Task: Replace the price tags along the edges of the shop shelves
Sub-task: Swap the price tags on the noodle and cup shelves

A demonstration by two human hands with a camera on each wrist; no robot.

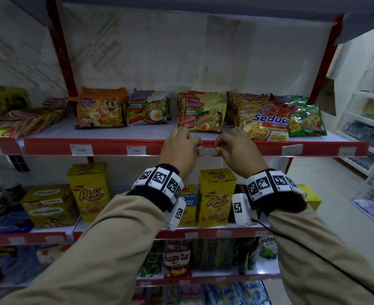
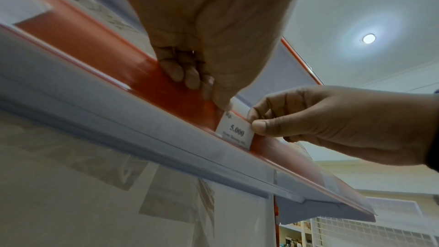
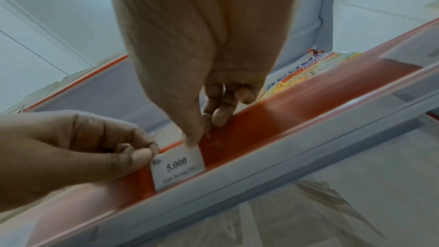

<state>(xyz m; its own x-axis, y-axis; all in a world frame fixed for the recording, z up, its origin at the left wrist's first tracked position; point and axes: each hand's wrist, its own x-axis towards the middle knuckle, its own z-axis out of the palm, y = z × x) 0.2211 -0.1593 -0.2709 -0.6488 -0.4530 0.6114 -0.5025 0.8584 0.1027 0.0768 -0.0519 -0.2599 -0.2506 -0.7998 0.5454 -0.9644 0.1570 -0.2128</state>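
A dim shop aisle surrounds the work: red-edged white shelves against a pale back wall, with noodle packets on the shelf just beyond the hands and yellow snack boxes on the shelf below the wrists. Off to the right of the hands stands a lighter set of white shelving, and a round ceiling lamp glows overhead.

Both hands meet at the red shelf edge. The price tag, white and printed "Rp. 5.000", sits between them, low in the clear strip that covers the edge. The left hand pinches the tag's left upper corner between thumb and curled fingers. The right hand pinches its right upper corner, its other fingers resting on the edge. Whether the tag is going in or coming out cannot be told.

The likely trouble from here is the thin paper. Uneven pull from the two corners could skew the tag so that it jams under the strip, creases or tears. A loosened pinch might let it drop behind the strip or down onto the boxes below. More tags sit along the edge to the left of the hands, and blurred ones to the right.
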